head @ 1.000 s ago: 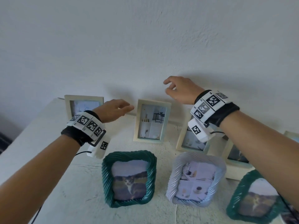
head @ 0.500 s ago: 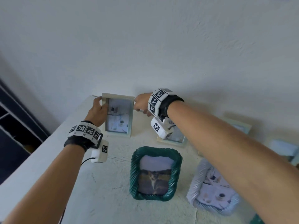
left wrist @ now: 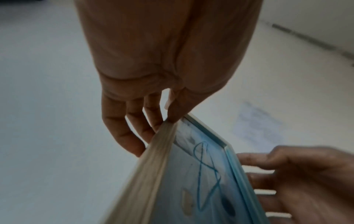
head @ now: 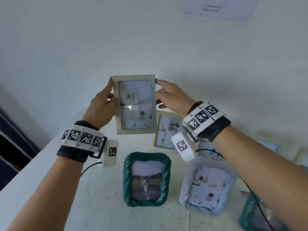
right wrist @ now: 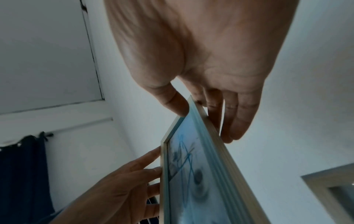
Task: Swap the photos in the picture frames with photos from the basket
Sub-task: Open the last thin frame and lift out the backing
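Note:
A pale wooden picture frame [head: 135,104] with a light photo behind glass is lifted upright above the table, facing me. My left hand [head: 106,104] grips its left edge, thumb on the front and fingers behind. My right hand [head: 168,97] grips its right edge the same way. The left wrist view has the wooden frame [left wrist: 191,174] edge-on, pinched between the thumb and the fingers [left wrist: 122,130]. In the right wrist view the wooden frame [right wrist: 195,174] is held between thumb and fingers [right wrist: 237,118]. No basket is in view.
On the white table [head: 50,172] stand a green rope frame with a cat photo [head: 146,179], a pale blue rope frame [head: 206,185], another wooden frame [head: 166,130] and a second green frame [head: 255,215] at the right. The wall is close behind.
Both hands went to the back-left wooden frame, took it by its sides and lifted it off the table toward me.

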`<state>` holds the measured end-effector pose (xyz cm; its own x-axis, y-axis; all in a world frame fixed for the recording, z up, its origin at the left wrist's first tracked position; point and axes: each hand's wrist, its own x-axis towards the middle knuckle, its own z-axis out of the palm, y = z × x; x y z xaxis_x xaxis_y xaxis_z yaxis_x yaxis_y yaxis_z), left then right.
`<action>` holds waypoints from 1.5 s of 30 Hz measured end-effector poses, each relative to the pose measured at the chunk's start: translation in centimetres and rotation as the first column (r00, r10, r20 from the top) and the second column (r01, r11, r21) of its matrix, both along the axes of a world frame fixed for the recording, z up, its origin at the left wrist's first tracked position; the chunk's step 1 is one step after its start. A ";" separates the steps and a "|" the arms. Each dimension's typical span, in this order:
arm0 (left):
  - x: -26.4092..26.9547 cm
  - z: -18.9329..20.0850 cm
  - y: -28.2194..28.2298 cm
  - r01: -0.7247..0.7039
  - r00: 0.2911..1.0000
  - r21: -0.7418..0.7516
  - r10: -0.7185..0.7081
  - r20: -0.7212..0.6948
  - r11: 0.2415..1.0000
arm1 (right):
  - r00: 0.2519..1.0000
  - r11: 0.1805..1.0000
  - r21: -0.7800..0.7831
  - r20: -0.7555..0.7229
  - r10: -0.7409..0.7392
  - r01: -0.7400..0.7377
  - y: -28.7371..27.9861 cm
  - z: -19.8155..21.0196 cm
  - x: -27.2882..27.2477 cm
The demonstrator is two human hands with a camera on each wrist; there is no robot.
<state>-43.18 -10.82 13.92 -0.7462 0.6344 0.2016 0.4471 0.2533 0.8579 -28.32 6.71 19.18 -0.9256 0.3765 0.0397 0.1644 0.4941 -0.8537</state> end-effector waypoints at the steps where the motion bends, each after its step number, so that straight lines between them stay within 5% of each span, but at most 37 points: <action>1: 1.7 0.7 0.1 0.040 0.999 0.029 -0.040 0.001 0.999 | 0.999 1.000 -0.025 -0.049 -0.016 0.015 0.0 0.0 2.1; 6: 12.0 2.3 -0.3 0.221 0.972 0.149 -0.230 0.049 0.964 | 0.980 0.972 -0.227 -0.171 -0.102 0.062 -1.4 -2.3 13.5; 11: 21.5 -1.0 -0.8 0.342 0.927 0.136 -0.357 0.116 0.930 | 0.935 0.914 -0.364 -0.228 -0.273 0.178 -5.1 -7.3 23.7; 18: 31.9 -8.7 -1.9 0.406 0.903 0.012 -0.403 0.147 0.914 | 0.801 0.687 -0.645 -0.191 -0.568 0.334 -9.5 -14.9 34.2; 24: 38.9 -11.4 -2.9 0.430 0.889 -0.254 -0.358 0.284 0.866 | 0.786 0.537 -0.773 -0.083 -0.613 0.338 -11.4 -18.6 39.0; 35: 45.0 -12.5 -3.0 0.483 0.756 -0.029 -0.400 0.518 0.875 | 0.782 0.248 -0.908 0.126 -0.611 0.339 -12.6 -19.1 42.0; 39: 45.6 -12.9 -4.0 0.519 0.692 0.085 -0.477 0.542 0.850 | 0.773 0.245 -0.909 0.117 -0.624 0.336 -12.0 -19.4 42.7; 45: 43.1 -14.3 -5.5 0.232 0.665 0.286 -0.366 0.651 0.930 | 0.711 0.452 -0.698 0.118 -0.693 0.556 -10.5 -20.0 44.9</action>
<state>-0.13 -16.33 -0.36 -0.4926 0.8549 -0.1625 -0.2528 0.0381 0.9668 16.59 -3.83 -0.78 -0.4318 0.8340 -0.3435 0.0238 -0.3701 -0.9287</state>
